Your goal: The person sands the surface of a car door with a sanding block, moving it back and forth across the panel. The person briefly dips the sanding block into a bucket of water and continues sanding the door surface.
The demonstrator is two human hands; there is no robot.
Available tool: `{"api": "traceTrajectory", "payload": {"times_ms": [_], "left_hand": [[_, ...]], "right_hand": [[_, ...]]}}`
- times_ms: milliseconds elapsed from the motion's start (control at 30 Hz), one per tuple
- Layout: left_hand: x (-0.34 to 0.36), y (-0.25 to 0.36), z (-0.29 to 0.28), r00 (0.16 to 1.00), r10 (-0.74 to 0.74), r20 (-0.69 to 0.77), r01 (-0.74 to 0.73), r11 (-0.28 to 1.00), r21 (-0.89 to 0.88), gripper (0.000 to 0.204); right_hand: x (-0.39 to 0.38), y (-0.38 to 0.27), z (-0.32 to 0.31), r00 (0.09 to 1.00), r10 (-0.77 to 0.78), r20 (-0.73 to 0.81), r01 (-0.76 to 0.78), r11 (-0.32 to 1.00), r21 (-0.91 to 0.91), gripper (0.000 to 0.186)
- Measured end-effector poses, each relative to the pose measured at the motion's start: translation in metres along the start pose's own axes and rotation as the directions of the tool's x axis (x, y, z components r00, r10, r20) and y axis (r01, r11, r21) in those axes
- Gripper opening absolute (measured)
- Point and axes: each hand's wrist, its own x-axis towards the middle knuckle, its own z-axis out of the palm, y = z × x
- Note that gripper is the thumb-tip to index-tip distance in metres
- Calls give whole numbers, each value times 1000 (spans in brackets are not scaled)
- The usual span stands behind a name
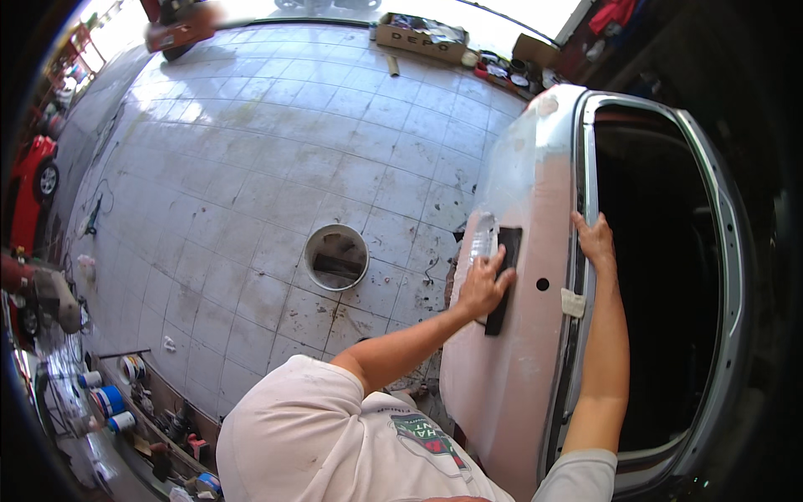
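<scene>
Beside me stands a car door (549,176) in pale pink and grey coating, with a dark window opening and a small round hole. My left hand (487,286) grips a long black flat block (503,314) lying against the pink panel, its fingers over the block beside a pale shiny patch (483,235). My right hand (595,241) is curled around the metal edge of the window frame, above a small cream tab (573,304) stuck near the edge. The underside of the block is hidden.
A bucket (309,255) with dark contents stands on the tiled floor (209,167). Cardboard boxes (406,38) line the back edge. A red car (33,176) is at the far left. Cans and tools (109,402) lie at the lower left. An orange object (176,33) stands at the upper left.
</scene>
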Motion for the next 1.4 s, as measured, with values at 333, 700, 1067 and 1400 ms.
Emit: {"api": "traceTrajectory", "payload": {"times_ms": [333,700,1067,1400], "left_hand": [[-111,-10,22,993,117,-19,-118,993,-24,70],[-145,4,42,996,29,-90,-22,997,77,73],[-86,-45,19,940,237,-247,-189,961,201,64],[-162,-23,23,956,151,-252,-142,988,52,62]], "right_hand": [[-79,34,-9,995,94,34,-100,937,336,105],[-264,87,-37,967,-4,256,-69,959,274,69],[-239,83,-12,979,-184,90,159,959,234,70],[-248,78,-23,983,-132,129,110,980,163,72]]}}
